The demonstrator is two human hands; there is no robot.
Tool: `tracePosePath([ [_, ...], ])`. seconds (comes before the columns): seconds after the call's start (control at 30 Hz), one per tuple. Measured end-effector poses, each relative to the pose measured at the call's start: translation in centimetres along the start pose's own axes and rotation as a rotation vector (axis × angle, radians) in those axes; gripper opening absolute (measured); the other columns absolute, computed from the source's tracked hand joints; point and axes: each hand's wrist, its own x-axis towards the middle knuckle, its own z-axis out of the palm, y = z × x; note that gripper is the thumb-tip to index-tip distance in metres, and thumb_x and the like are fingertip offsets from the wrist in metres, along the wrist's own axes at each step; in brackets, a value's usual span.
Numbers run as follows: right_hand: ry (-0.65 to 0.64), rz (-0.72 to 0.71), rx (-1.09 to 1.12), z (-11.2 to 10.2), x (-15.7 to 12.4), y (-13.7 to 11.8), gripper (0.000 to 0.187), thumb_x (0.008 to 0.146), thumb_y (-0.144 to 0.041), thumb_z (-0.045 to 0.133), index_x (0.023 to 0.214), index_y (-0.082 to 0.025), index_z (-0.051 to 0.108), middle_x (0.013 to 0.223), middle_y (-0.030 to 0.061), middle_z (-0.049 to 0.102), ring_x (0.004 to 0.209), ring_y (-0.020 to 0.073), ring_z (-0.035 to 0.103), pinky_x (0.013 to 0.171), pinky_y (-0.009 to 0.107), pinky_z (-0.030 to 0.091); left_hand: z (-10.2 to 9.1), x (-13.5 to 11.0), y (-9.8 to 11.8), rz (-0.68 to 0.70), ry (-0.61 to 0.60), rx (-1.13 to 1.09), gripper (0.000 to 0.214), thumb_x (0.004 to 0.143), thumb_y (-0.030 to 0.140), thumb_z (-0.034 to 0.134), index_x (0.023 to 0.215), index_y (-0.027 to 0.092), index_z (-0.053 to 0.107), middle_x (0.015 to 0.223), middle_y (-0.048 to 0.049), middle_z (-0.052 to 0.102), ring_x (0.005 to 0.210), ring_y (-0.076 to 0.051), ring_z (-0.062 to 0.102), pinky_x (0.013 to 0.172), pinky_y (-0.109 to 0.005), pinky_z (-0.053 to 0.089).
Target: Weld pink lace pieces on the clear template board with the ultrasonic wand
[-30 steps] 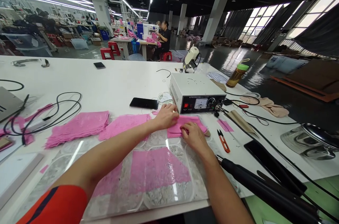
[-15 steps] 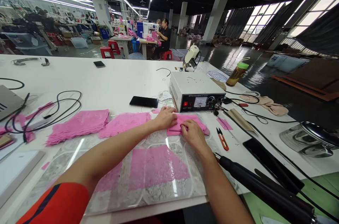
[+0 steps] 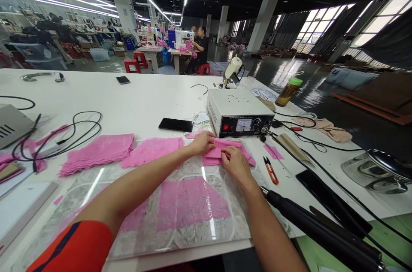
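Note:
Both my hands are on a small stack of pink fabric pieces (image 3: 213, 160) in front of the white control box (image 3: 240, 102). My left hand (image 3: 203, 143) has its fingers closed on the upper left edge of the fabric. My right hand (image 3: 235, 161) pinches the cloth near its middle, lifting a fold of the top layer. Left of them lie a flat pink fabric pile (image 3: 151, 152) and a thicker pink fabric stack (image 3: 99, 152). Nearer me, a clear template sheet (image 3: 206, 235) covers a pink panel (image 3: 189, 203).
Orange thread snips (image 3: 271, 171) and a black-handled tool (image 3: 315, 225) with a cable lie to the right. A phone (image 3: 175, 124) rests behind the fabric. Farther right stand a glass pot (image 3: 375, 173) and a bottle (image 3: 289, 92). Black cables (image 3: 85, 113) coil at left. A person (image 3: 201, 49) sits at a far sewing machine.
The top layer of pink fabric between my hands is raised into a more visible fold. My hands have barely shifted, and the camera view has moved slightly.

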Motion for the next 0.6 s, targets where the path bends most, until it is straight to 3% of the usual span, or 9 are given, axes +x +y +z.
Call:
tracePosePath([
  [0.33, 0.066, -0.023, 0.079, 0.2, 0.1, 0.2, 0.028, 0.083, -0.025, 0.048, 0.095, -0.016, 0.071, 0.101, 0.0110, 0.071, 0.099, 0.0244, 0.062, 0.093, 0.041, 0.047, -0.8, 0.1, -0.1, -0.026, 0.002, -0.181, 0.031, 0.094, 0.034, 0.057, 0.119, 0.016, 0.058, 0.121, -0.0090, 0.058, 0.104, -0.021, 0.060, 0.089, -0.042, 0.053],
  [0.6, 0.074, -0.050, 0.124, 0.4, 0.1, 0.5, 0.030, 0.078, -0.032, 0.059, 0.102, -0.018, 0.071, 0.112, 0.0114, 0.069, 0.106, 0.0263, 0.060, 0.095, 0.045, 0.047, -1.3, 0.1, 0.1, -0.047, 0.007, -0.217, 0.032, 0.094, 0.034, 0.058, 0.120, 0.016, 0.057, 0.122, -0.0093, 0.058, 0.105, -0.022, 0.060, 0.089, -0.043, 0.052],
])
